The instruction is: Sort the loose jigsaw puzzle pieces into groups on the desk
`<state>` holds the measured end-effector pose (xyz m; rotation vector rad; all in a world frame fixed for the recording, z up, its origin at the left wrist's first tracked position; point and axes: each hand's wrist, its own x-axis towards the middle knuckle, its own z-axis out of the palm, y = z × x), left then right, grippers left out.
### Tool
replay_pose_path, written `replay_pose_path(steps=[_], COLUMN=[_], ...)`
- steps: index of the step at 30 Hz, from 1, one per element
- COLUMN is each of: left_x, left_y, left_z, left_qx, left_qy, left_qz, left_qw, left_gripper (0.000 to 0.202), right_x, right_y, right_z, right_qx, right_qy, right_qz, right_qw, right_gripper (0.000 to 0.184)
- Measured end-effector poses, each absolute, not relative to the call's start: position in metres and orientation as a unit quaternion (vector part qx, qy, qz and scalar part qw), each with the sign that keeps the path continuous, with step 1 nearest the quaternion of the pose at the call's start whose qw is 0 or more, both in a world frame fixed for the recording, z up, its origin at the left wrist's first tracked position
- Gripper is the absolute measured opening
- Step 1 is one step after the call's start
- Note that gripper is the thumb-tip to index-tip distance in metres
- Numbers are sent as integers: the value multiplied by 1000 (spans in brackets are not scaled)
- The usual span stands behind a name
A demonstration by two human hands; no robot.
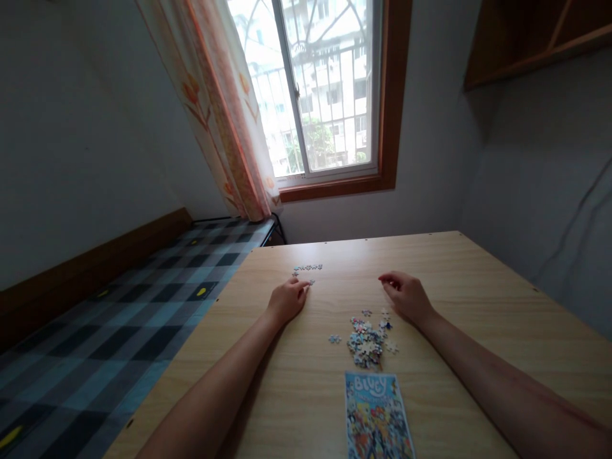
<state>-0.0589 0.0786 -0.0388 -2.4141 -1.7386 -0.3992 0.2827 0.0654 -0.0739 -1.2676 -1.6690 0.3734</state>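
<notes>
My left hand (287, 298) rests on the wooden table (430, 268) with its fingers curled, the fingertips touching a puzzle piece beside a short row of joined puzzle pieces (308, 268). To the right, my right hand (406, 294) lies on the table with fingers bent inward; whether it holds a piece is hidden. A heap of loose puzzle pieces (367, 338) lies between my forearms, just below the right hand. A colourful picture card (377, 417) with a cartoon print lies at the near edge.
A bed with a dark checked cover (119, 325) runs along the table's left side. A window (329, 89) with a peach curtain (224, 115) is straight ahead. A wooden shelf (535, 38) hangs at the upper right, and a wall borders the table's right side.
</notes>
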Motion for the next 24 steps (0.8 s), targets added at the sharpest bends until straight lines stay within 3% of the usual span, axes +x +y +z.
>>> replay_pose_path(steps=[13, 24], left_x=[-39, -44], left_y=[85, 89], left_z=[-32, -34], left_qx=[-751, -727], left_qy=[-656, -684], left_qz=[-37, -45], left_qw=[58, 40], left_gripper=[37, 45], right_x=[279, 280], right_y=[61, 60], right_z=[-70, -73], right_qx=[-530, -539], right_qy=[-691, -689], right_qz=[165, 170], right_qw=[463, 454], right_gripper=[26, 23])
